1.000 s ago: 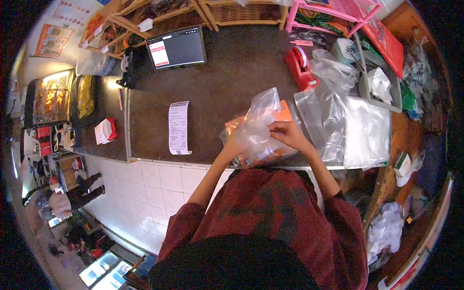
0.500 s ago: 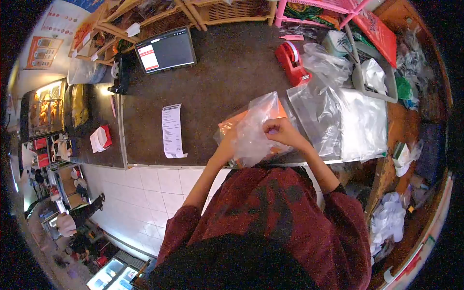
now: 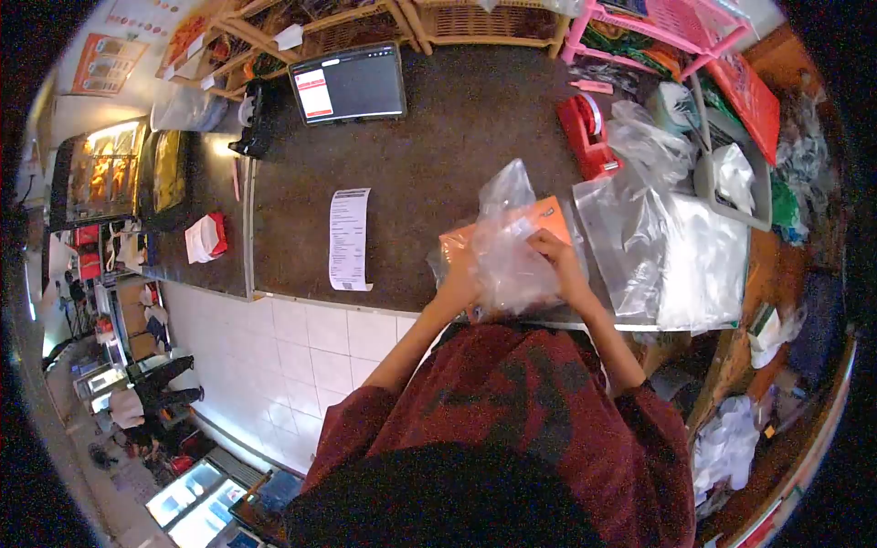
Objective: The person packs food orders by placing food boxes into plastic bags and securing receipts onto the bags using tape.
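Bag (image 3: 508, 260) over orange packet (image 3: 551, 217), long axis pointing away from person; right fingers (image 3: 546, 243) curled beside it, grasp unclear; left hand (image 3: 464, 276), fingers hidden, cannot tell. Tabletop (image 3: 448, 137) stretches beyond packet, edge nearside.

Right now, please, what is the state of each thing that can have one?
Clear plastic bag: crumpled
Orange item: partly covered by plastic
Tablet: screen lit
Receipt: printed, unfolded
Red tape dispenser: tape roll loaded
Grey basket: uncovered, things inside
Display case: lit inside

Head-worn view — forward and down
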`<state>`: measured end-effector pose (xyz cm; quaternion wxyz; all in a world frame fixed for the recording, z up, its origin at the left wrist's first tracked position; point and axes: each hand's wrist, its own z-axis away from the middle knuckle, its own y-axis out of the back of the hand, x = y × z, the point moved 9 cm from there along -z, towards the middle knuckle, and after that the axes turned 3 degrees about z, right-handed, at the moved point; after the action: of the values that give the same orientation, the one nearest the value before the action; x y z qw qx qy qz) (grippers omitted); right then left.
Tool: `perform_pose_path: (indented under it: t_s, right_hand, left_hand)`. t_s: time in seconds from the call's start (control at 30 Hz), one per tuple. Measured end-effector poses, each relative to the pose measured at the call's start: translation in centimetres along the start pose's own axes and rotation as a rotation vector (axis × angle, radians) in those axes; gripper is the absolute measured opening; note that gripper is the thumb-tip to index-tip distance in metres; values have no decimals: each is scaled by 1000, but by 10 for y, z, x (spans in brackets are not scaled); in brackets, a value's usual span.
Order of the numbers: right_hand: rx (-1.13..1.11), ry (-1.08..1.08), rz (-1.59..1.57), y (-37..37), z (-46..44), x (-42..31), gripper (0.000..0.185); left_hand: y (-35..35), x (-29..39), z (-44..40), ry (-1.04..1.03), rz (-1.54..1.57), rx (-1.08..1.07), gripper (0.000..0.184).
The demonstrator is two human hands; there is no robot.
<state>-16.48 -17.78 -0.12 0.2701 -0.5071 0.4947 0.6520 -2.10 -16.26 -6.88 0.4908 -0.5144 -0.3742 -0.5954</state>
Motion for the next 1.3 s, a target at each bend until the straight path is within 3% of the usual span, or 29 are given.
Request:
perform_pose_path:
  t_s: [0.03, 0.07, 0.1, 0.13, 0.17, 0.23, 0.37, 0.43, 0.5, 0.53, 0.6, 0.63, 0.7, 0.73, 0.77, 0.83, 0.9, 0.93, 0.97, 1.03, 1.1, 1.17, 1.23, 1.27, 1.3]
  right_hand:
    - [5, -2, 8, -2, -1, 2, 13]
    - [111, -309, -485, -8, 4, 34, 14]
    - [228, -611, -980, -24, 20, 62, 16]
    - [162, -263, -450, -7, 12, 35, 16]
    - [273, 34, 104, 8, 16, 5, 16]
    - [207, -198, 20, 9, 9, 24, 17]
    - [262, -91, -20, 72, -11, 50, 11]
    - [502, -315, 294, 152, -27, 80, 19]
    - [559, -87, 694, 191, -54, 71, 23]
    - [558, -92, 696, 196, -67, 86, 23]
    - [398, -440, 72, 185, -83, 156, 25]
    - [401, -445, 73, 188, -79, 159, 25]
    - [452, -360, -100, 193, -73, 155, 26]
    - [455, -357, -98, 195, -63, 143, 26]
    - [442, -368, -97, 192, -41, 126, 19]
    - [422, -390, -98, 181, -23, 123, 13]
    - [487, -646, 817, 182, -1, 132, 11]
    - [602, -568, 1075, 185, 0, 102, 15]
    - [588, -567, 1075, 192, 4, 89, 15]
    - [559, -469, 350, 206, 4, 68, 26]
    - [613, -226, -65, 214, 18, -8, 37]
    - [479, 2, -728, 201, 30, -76, 64]
    - [321, 63, -554, 172, 45, -114, 87]
    - [260, -99, -373, 156, 56, -84, 94]
    - [270, -414, -406, 138, 69, -53, 94]
  left_hand:
    - [-5, -1, -2, 1, -49, -25, 46]
    - [-10, -3, -4, 0, -98, -50, 46]
    - [-15, 37, -4, -108, -495, -47, 46]
    - [-20, 62, -2, -224, -889, -39, 47]
    - [-21, 62, -2, -231, -873, -48, 47]
    - [-4, 67, -4, -255, -863, 74, 51]
    - [58, 92, -4, -257, -1048, 175, 54]
    - [133, 92, 3, -145, -950, 398, 61]
    - [226, 59, 22, -60, -1196, 760, 63]
    - [241, 47, 21, -57, -1194, 755, 63]
    - [270, 26, 19, 147, -997, 818, 55]
    - [272, 28, 19, 148, -997, 812, 55]
    - [264, 8, 11, 202, -432, 516, 55]
    - [277, -1, 16, 243, -356, 579, 62]
    - [269, 14, 14, 242, -355, 581, 62]
    - [220, 114, 15, -26, -402, 595, 70]
    - [141, 214, -1, -229, -362, 562, 74]
    - [112, 247, -5, -302, -328, 536, 73]
    - [87, 274, -5, -379, -294, 515, 72]
    - [38, 310, -3, -473, -221, 394, 64]
    - [-37, 319, -13, -590, -482, 100, 55]
    - [-94, 280, -31, -466, -296, -31, 51]
    - [-118, 205, -51, -328, 68, -23, 50]
    - [-114, 181, -49, -329, 63, -25, 50]
    - [-105, 154, -48, -252, -108, 42, 48]
